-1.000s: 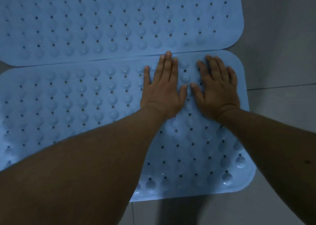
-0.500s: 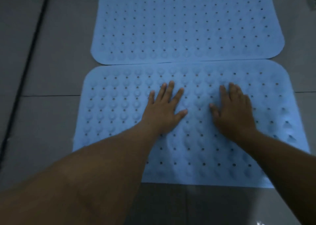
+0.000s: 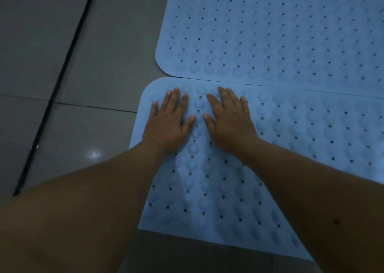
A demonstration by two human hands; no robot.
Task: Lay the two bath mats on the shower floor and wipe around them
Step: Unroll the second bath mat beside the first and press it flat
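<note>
Two light blue bath mats with holes and round bumps lie flat on the grey tiled floor, long edges side by side. The far mat [image 3: 270,33] fills the upper right. The near mat [image 3: 301,131] lies below it, their edges touching or almost touching. My left hand [image 3: 169,123] presses flat on the near mat's far left corner, fingers straight and spread. My right hand [image 3: 230,123] presses flat just beside it, thumbs nearly meeting. Both forearms reach in from the bottom.
Grey floor tiles [image 3: 83,65] spread to the left, with a dark groove [image 3: 60,81] running diagonally and thin grout lines. A small glare spot [image 3: 94,154] shines on the tile left of the near mat.
Both hands have slid left along the near mat, from its right end through the middle to its left corner, staying flat. The view has swung left with them.
</note>
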